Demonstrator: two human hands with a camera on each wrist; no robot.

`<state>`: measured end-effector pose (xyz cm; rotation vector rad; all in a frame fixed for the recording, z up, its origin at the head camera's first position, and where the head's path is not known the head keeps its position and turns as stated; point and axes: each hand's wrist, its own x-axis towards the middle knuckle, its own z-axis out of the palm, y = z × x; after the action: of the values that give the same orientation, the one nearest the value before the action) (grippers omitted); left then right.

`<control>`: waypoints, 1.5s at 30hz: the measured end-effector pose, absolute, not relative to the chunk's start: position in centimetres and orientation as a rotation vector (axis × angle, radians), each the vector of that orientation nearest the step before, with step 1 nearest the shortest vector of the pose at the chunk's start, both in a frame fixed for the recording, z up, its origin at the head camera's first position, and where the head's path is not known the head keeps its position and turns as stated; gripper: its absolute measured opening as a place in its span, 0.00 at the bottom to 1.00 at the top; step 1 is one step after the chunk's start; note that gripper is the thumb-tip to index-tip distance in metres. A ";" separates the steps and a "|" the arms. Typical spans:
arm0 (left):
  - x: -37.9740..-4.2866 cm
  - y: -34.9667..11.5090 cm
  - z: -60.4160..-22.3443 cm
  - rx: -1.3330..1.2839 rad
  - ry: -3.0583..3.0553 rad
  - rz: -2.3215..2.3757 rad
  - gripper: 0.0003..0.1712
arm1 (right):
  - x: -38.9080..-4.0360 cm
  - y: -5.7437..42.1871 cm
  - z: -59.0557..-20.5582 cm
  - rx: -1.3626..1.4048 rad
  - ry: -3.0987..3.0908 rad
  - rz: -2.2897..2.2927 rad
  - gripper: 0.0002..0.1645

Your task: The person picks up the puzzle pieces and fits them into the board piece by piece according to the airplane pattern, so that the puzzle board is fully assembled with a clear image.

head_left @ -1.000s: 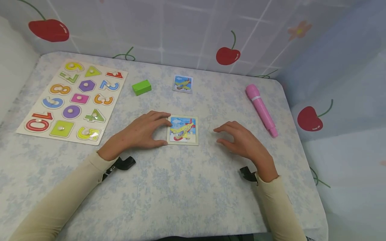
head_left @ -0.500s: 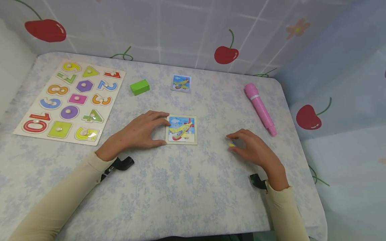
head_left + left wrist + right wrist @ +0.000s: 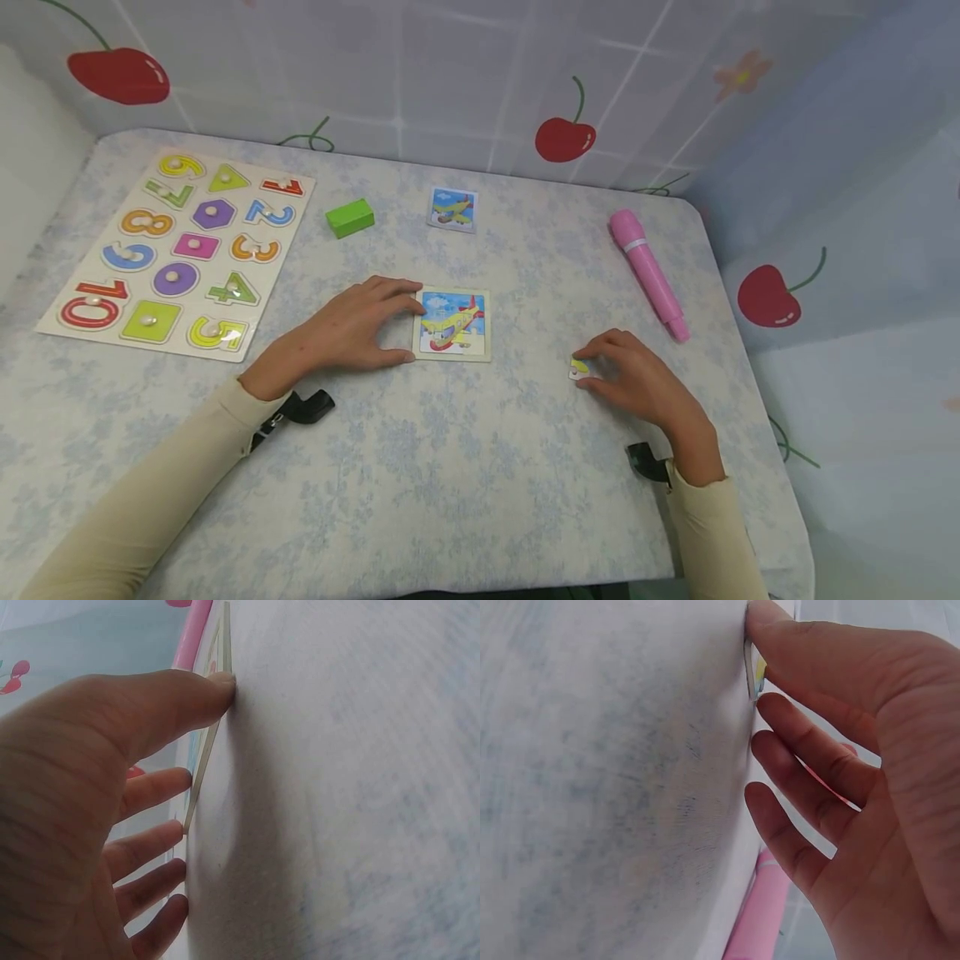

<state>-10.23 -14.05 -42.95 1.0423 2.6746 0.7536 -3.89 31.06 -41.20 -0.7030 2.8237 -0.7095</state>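
Note:
A small square jigsaw puzzle point(image 3: 452, 325) with a yellow airplane picture lies flat in its pale frame at the middle of the table. Along its left side my left hand point(image 3: 352, 329) holds it, thumb at the near corner and fingertips at the far one. The left wrist view shows the thumb point(image 3: 202, 697) right on the frame's edge. To the right of the puzzle, my right hand point(image 3: 633, 375) pinches a small yellow-and-white jigsaw piece point(image 3: 578, 368) between thumb and fingers, low over the cloth. Its other fingers point(image 3: 787, 825) spread loosely in the right wrist view.
A board of number and shape pieces point(image 3: 180, 254) lies at left. Behind the puzzle are a green block point(image 3: 350, 218) and a small airplane picture card point(image 3: 452, 209). A pink wand-shaped thing point(image 3: 649, 275) lies at right. A cherry-print curtain point(image 3: 465, 83) borders the back.
My right hand has moved right and toward me, away from the puzzle. The jigsaw piece, out of sight at first, now shows in its fingers. My left hand stays on the puzzle.

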 end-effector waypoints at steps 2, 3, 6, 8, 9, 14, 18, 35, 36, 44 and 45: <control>-10.2 -14.0 -43.0 1.044 2.674 0.752 0.37 | -3.8 31.1 -41.4 -0.737 2.833 -0.722 0.20; -10.2 -14.0 -43.0 1.044 2.674 0.751 0.37 | -3.8 31.1 -41.5 -0.756 2.837 -0.726 0.19; -10.1 -14.0 -43.0 1.044 2.675 0.751 0.37 | -3.8 31.1 -41.6 -0.806 2.842 -0.734 0.19; -10.2 -14.0 -43.1 1.044 2.676 0.750 0.37 | -3.9 31.0 -41.6 -0.828 2.844 -0.718 0.19; -10.2 -14.0 -43.1 1.044 2.676 0.749 0.37 | -4.0 31.0 -41.5 -0.835 2.848 -0.704 0.19; -10.2 -14.0 -43.0 1.049 2.673 0.749 0.37 | -4.6 30.4 -41.1 -0.804 2.837 -0.661 0.18; -10.3 -14.0 -42.9 1.057 2.670 0.750 0.36 | -5.3 29.6 -40.8 -0.821 2.827 -0.662 0.18; -10.5 -14.0 -42.8 1.057 2.665 0.748 0.37 | -7.3 24.6 -39.8 -1.096 2.779 -0.639 0.16; -10.5 -14.0 -42.8 1.057 2.665 0.748 0.37 | -7.4 24.3 -39.8 -1.110 2.778 -0.634 0.16; -10.3 -14.1 -42.9 1.057 2.667 0.750 0.37 | -8.2 21.6 -39.3 -1.181 2.757 -0.576 0.17; -10.3 -14.2 -42.9 1.057 2.666 0.752 0.37 | -8.3 21.3 -39.3 -1.185 2.754 -0.568 0.17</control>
<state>-10.32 -14.15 -42.89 1.0574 2.6664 0.7523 -8.31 21.28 -39.30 -1.1849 2.7537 -0.5677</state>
